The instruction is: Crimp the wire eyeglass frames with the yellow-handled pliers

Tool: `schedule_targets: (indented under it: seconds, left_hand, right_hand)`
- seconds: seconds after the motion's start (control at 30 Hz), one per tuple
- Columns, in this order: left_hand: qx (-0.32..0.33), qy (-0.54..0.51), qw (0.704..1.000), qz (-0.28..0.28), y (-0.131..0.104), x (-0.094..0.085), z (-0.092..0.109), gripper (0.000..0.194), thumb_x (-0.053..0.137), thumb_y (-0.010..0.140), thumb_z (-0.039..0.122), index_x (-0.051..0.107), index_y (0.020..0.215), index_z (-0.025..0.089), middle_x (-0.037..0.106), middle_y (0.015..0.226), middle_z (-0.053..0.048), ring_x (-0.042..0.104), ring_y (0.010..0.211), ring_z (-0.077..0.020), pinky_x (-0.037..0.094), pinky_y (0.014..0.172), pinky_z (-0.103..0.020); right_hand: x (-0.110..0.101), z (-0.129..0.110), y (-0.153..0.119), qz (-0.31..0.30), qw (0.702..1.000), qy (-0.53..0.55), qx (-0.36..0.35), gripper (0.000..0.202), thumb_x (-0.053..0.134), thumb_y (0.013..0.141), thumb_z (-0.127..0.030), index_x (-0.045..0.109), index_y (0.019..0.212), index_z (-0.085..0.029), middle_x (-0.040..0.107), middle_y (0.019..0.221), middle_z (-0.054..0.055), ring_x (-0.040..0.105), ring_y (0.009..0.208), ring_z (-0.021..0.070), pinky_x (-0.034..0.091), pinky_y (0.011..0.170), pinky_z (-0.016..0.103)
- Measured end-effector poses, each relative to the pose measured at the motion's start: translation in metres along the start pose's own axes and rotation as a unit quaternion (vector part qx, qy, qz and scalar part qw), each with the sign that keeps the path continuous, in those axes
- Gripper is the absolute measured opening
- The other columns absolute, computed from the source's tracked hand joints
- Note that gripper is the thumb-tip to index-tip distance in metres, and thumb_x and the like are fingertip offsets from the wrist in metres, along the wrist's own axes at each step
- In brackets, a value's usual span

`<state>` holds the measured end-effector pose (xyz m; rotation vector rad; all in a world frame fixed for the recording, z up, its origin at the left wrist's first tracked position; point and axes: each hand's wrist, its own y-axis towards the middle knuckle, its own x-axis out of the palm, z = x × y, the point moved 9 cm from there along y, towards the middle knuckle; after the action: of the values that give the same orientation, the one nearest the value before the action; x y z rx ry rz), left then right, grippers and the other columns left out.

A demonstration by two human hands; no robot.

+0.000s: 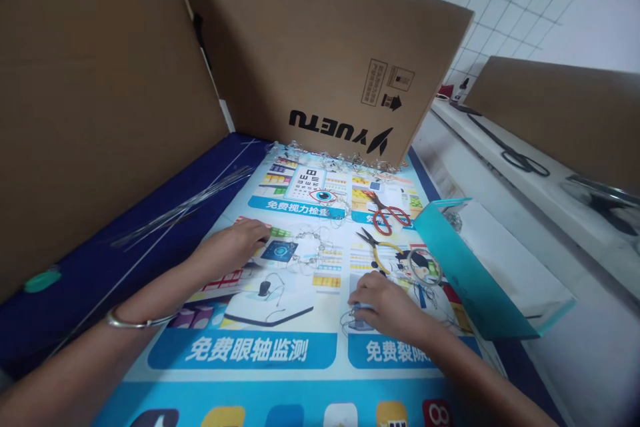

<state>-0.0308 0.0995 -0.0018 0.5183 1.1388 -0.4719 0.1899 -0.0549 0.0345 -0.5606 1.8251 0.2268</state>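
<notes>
Now in close on the poster (327, 310), with both hands down over it. Coming in from the left with the left hand (239, 244), fingers bent and tips low beside the near-left side of a loop of wire and clear beads (320, 248); too small to tell whether gripping anything. Wearing a silver bangle (133, 323) on that wrist. Over to the right hand (384, 303): curled low above thin wire loops (346, 324), with the grip hidden beneath the fingers, so no telling if pinched or loose.

Just beyond it, yellow-handled pliers (383, 253), pointing far left, right beside a round coil of wire (424, 267). Farther up, red-handled scissors (386, 215), lying open-handled on the print. At the right, an open teal box (475, 280), tilted on its side.

Along the far edge, a tangled row of clear wire pieces (330, 161) below the cardboard panel (320, 47) marked YUETU. Off to the left, a bundle of thin strands (185, 208) across the dark blue tabletop (95, 277), with a green item (43, 280) at the near left.
</notes>
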Motion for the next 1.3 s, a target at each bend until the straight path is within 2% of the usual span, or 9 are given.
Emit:
schedule_targets:
  seconds: [0.1, 0.2, 0.5, 0.67, 0.73, 0.87, 1.0, 1.13, 1.3]
  left_hand:
    - [0.021, 0.024, 0.999, -0.01, -0.001, 0.004, -0.001, 0.028, 0.037, 0.086, 0.031, 0.061, 0.094, 0.019, 0.06, 0.11, -0.006, 0.048, 0.107, -0.0221, 0.032, 0.099, -0.034]
    - [0.009, 0.035, 0.999, -0.009, -0.001, 0.006, -0.006, 0.029, 0.035, 0.087, 0.03, 0.06, 0.099, 0.018, 0.058, 0.113, -0.007, 0.047, 0.108, -0.0221, 0.029, 0.102, -0.036]
    - [-0.001, 0.025, 0.999, 0.028, -0.007, 0.003, -0.002, 0.029, 0.036, 0.087, 0.027, 0.058, 0.102, 0.018, 0.057, 0.113, -0.008, 0.046, 0.11, -0.0228, 0.027, 0.103, -0.039]
    - [-0.007, 0.028, 0.999, 0.024, -0.01, 0.005, -0.003, 0.029, 0.037, 0.086, 0.027, 0.057, 0.106, 0.018, 0.055, 0.118, -0.008, 0.044, 0.113, -0.0233, 0.026, 0.104, -0.04]
    - [-0.003, 0.029, 0.999, 0.023, -0.011, 0.005, -0.003, 0.029, 0.037, 0.086, 0.026, 0.056, 0.106, 0.017, 0.055, 0.118, -0.008, 0.044, 0.113, -0.0232, 0.025, 0.104, -0.041]
    - [0.007, 0.037, 0.999, 0.033, -0.011, 0.005, -0.003, 0.029, 0.038, 0.086, 0.024, 0.055, 0.108, 0.017, 0.055, 0.118, -0.008, 0.044, 0.113, -0.0235, 0.025, 0.104, -0.042]
    - [0.015, 0.034, 0.998, 0.052, -0.011, 0.004, -0.002, 0.026, 0.04, 0.086, 0.022, 0.055, 0.106, 0.017, 0.056, 0.113, -0.008, 0.046, 0.109, -0.0229, 0.026, 0.104, -0.042]
    - [0.02, 0.027, 0.997, 0.069, -0.011, -0.002, 0.004, 0.021, 0.044, 0.084, 0.018, 0.056, 0.1, 0.018, 0.058, 0.108, -0.006, 0.047, 0.106, -0.0211, 0.026, 0.104, -0.04]
    - [0.016, 0.034, 0.996, 0.077, -0.011, -0.008, 0.009, 0.019, 0.045, 0.083, 0.013, 0.056, 0.098, 0.018, 0.058, 0.102, -0.007, 0.048, 0.102, -0.0211, 0.028, 0.101, -0.04]
  right_hand:
    - [0.0, 0.002, 0.003, 0.003, 1.0, 0.006, -0.005, 0.017, 0.05, 0.086, -0.027, 0.064, 0.095, -0.025, 0.059, 0.091, 0.002, 0.05, 0.091, 0.0153, 0.035, 0.081, 0.025]
    - [0.002, 0.002, 0.006, -0.009, 1.0, -0.005, 0.002, 0.018, 0.047, 0.088, -0.028, 0.063, 0.091, -0.023, 0.059, 0.09, 0.002, 0.051, 0.089, 0.0146, 0.036, 0.077, 0.023]
    - [0.028, -0.012, 0.019, -0.037, 0.998, -0.036, 0.027, 0.021, 0.04, 0.089, -0.024, 0.058, 0.08, -0.018, 0.058, 0.08, 0.004, 0.053, 0.074, 0.0157, 0.034, 0.062, 0.024]
    - [0.019, -0.016, 0.023, -0.037, 0.999, -0.004, 0.029, 0.019, 0.038, 0.09, -0.025, 0.057, 0.087, -0.022, 0.057, 0.084, 0.001, 0.053, 0.075, 0.013, 0.034, 0.062, 0.021]
    - [0.013, -0.01, 0.016, -0.036, 0.997, 0.032, 0.054, 0.015, 0.046, 0.086, -0.029, 0.056, 0.095, -0.024, 0.056, 0.089, 0.001, 0.054, 0.08, 0.014, 0.035, 0.066, 0.021]
    - [0.017, 0.0, -0.007, -0.072, 0.989, 0.051, 0.117, 0.048, 0.065, 0.07, -0.039, 0.049, 0.113, -0.027, 0.052, 0.103, 0.003, 0.053, 0.089, 0.0204, 0.036, 0.068, 0.025]
    - [0.03, -0.012, -0.01, -0.098, 0.987, 0.038, 0.123, 0.035, 0.053, 0.08, -0.032, 0.048, 0.114, -0.027, 0.05, 0.106, 0.004, 0.054, 0.085, 0.0198, 0.035, 0.063, 0.026]
    - [0.037, -0.029, 0.01, -0.083, 0.991, 0.037, 0.098, 0.022, 0.049, 0.082, -0.024, 0.052, 0.104, -0.025, 0.053, 0.099, 0.003, 0.055, 0.084, 0.0189, 0.036, 0.064, 0.026]
    - [0.044, -0.047, 0.041, -0.063, 0.995, 0.03, 0.069, 0.014, 0.049, 0.082, -0.023, 0.052, 0.095, -0.022, 0.056, 0.094, 0.002, 0.056, 0.082, 0.0182, 0.036, 0.063, 0.026]
